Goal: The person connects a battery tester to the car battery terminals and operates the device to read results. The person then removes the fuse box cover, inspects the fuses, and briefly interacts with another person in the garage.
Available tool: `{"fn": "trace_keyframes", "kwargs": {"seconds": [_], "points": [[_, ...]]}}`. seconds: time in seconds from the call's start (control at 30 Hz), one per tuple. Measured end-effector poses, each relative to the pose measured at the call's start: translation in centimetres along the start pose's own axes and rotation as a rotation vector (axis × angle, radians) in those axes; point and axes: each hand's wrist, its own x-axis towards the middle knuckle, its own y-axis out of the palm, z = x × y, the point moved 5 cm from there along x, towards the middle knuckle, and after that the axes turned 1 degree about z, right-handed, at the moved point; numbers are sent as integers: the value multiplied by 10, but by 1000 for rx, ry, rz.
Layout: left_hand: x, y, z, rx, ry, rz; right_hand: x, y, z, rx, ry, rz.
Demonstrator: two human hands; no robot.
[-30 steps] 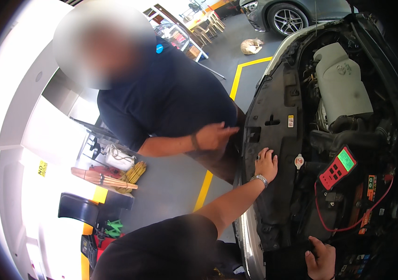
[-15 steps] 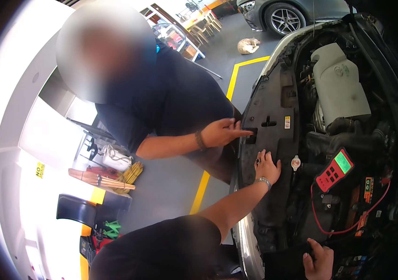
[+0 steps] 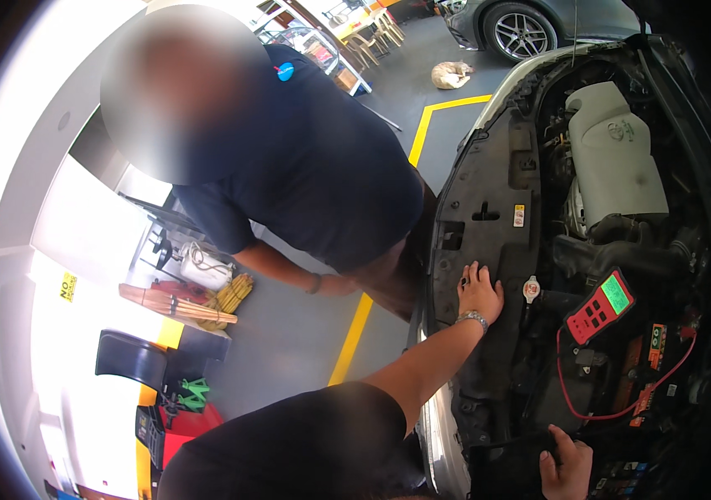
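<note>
My left hand (image 3: 479, 296) lies flat on the black plastic cover (image 3: 489, 250) along the car's front, fingers spread, holding nothing. It wears a ring and a metal watch or bracelet. My right hand (image 3: 566, 467) is at the lower edge of the view by the engine bay's near side, its index finger and thumb apart. Nothing shows in it, though its lower part is cut off. Between the hands and the engine, a red handheld tester (image 3: 601, 308) with a lit green screen rests over the bay. A red lead (image 3: 597, 417) loops from it toward the battery area.
A grey engine cover (image 3: 618, 158) and a radiator cap (image 3: 530, 289) are in the bay. Across the car's front stands a person in a dark shirt (image 3: 314, 158). A curled-up dog (image 3: 452, 75) lies on the floor near a parked grey car (image 3: 555, 25). A broom (image 3: 180, 304) lies at left.
The other person's hand, which was pointing over the front cover, has dropped to their side, and they stand more upright. My hands keep their places; the view has shifted slightly.
</note>
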Motion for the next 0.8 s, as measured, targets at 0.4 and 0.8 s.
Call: {"fn": "trace_keyframes", "kwargs": {"seconds": [0.4, 0.8], "points": [[7, 3, 1, 213, 96, -1, 6, 2, -2, -88, 62, 10], [9, 12, 7, 122, 81, -118, 1, 6, -6, -36, -46, -9]]}}
